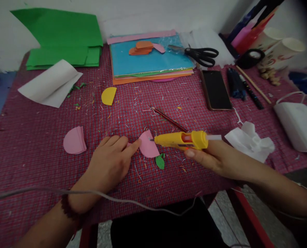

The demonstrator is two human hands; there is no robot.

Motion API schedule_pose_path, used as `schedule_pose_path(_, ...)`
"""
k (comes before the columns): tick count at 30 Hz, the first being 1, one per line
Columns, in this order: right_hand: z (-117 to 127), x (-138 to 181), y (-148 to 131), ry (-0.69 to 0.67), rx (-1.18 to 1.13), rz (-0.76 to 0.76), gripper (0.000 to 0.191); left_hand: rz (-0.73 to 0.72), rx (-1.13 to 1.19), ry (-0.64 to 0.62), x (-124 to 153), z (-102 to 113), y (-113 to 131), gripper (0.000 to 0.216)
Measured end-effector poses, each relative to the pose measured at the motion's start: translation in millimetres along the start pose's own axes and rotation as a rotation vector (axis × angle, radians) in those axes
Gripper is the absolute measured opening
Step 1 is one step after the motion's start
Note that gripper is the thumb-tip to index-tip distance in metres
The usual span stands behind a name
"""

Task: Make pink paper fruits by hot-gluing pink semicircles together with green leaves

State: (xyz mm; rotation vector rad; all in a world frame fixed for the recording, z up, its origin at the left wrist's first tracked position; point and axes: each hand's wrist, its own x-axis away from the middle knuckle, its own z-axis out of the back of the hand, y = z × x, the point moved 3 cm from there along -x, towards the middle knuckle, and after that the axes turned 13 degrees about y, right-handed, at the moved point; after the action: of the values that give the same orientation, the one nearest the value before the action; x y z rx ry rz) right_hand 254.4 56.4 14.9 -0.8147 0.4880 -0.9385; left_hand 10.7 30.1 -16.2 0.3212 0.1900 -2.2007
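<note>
In my right hand (207,156) is a yellow hot glue gun (179,139), with a pale glue stick poking out of its back end. Its nozzle points left, at or just over a pink paper half-circle (148,144) on the table. My left hand (113,156) rests palm down, one finger stretched onto that paper's left edge, holding it down; the other fingers are curled. A green paper leaf (159,161) lies against the half-circle's lower right. Left of my left hand is a small stack of pink half-circles (74,140).
A yellow paper piece (108,96), a pencil (169,119) and paper scraps lie beyond my hands. Farther back are coloured sheets (132,65), scissors (200,54), a phone (216,90) and green paper (65,38). A cord (99,193) crosses the table's front. Crumpled tissue (250,141) is at right.
</note>
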Motion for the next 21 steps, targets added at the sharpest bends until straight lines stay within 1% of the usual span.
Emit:
schedule_pose_path(8, 1.8, 15.6, 0.6, -0.064, 0.002, -0.023, 0.036, -0.008, 0.014, 0.026, -0.4, 0.3, 0.3, 0.038)
schedule_pose_path(12, 1.4, 20.9, 0.5, -0.082, 0.018, -0.045, 0.038, -0.001, 0.006, 0.011, -0.9, 0.3, 0.0, 0.038)
schedule_pose_path(16, 1.2, 25.0, 0.8, -0.102, 0.016, -0.063, 0.035, 0.004, 0.008, 0.009, -1.5, -0.1, -0.2, 0.037)
schedule_pose_path(18, 1.4, 23.6, 0.0, -0.086, -0.008, -0.068, 0.035, 0.01, 0.013, 0.003, -1.5, -0.8, -0.4, 0.038)
schedule_pose_path(21, -0.4, 14.6, -3.4, -0.035, -0.079, -0.064, 0.036, 0.05, 0.041, -0.009, -1.5, -2.3, -1.1, 0.046)
